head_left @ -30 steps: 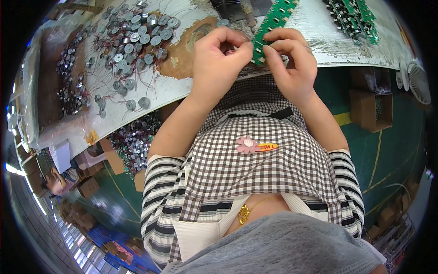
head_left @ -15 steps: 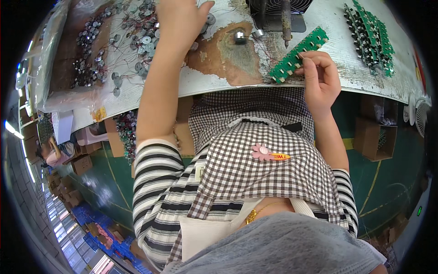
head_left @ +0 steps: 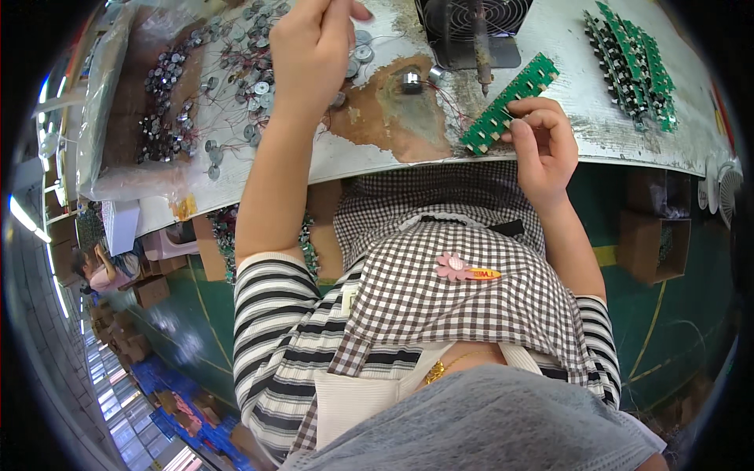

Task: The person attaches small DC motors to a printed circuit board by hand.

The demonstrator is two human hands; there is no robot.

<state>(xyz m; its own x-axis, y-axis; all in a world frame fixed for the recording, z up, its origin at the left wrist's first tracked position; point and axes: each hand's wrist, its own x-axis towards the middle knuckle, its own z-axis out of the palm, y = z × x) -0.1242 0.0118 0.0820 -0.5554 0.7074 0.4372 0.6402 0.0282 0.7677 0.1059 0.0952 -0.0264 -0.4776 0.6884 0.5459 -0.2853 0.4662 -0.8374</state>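
Observation:
My right hand (head_left: pixel 547 149) pinches the near edge of a long green circuit board (head_left: pixel 518 96) with small pale parts along it. The board lies slanted at the table's front edge. Just beyond it, a soldering iron (head_left: pixel 482 59) points tip down. Thin red wires run from a small round metal motor (head_left: pixel 411 82) toward the board's left end. My left hand (head_left: pixel 316 55) is above the right side of a pile of small motors (head_left: pixel 259 90) with red wires. Its fingertips pass the top edge of the picture, so whether it holds anything is hidden.
A black fan (head_left: pixel 506 20) stands behind the iron. Several circuit boards (head_left: pixel 628 67) are stacked at the far right. On the left, clear plastic wrap (head_left: pixel 102 102) edges a tray of small metal parts (head_left: pixel 161 118). Cardboard boxes (head_left: pixel 652 243) stand under the table.
The view has shifted slightly. My left thumb, spread outward before, is now closer to the fingers. My right hand keeps its hold on the circuit board, which has barely moved.

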